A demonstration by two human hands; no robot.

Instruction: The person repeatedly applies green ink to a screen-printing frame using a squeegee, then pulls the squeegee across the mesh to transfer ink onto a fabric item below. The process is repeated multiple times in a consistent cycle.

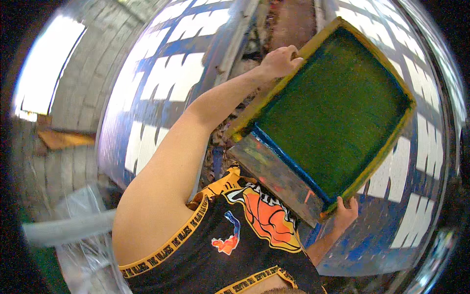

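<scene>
**Holding a framed screen [328,112] two-handed, aslant between long surfaces**

Grasping the framed screen by its upper left side with the left hand [280,61], with fingers bent over the yellowish rim, nearer the top corner than the left one. Grasping the same rim with the right hand [345,215] at the lowest corner, with fingertips showing along the edge. Bare-armed on the left from shoulder to wrist, reaching across the middle of the view.

Dark green across the inside, edged in dark blue, and turned so as to point one corner upward. Placed to the right of the middle, partly over a brownish, cluttered gap [293,24] and partly over the right surface [362,250]. Impossible to tell whether resting on anything or lifted clear.

Along the lower left side of the rim, a worn grey-brown board [276,179], smeared with paint, just beside a black sleeveless top [196,264] with yellow trim and an orange ball print.

Across the gap, a left surface [166,115], also blue and blotchy. On both, rows of white shapes [174,78] with notched edges.

Farther left, grey planks [90,68], a glaring bright panel [49,63] and an orange-brown piece of wood [68,139]. Below, crumpled clear plastic [88,245].
</scene>
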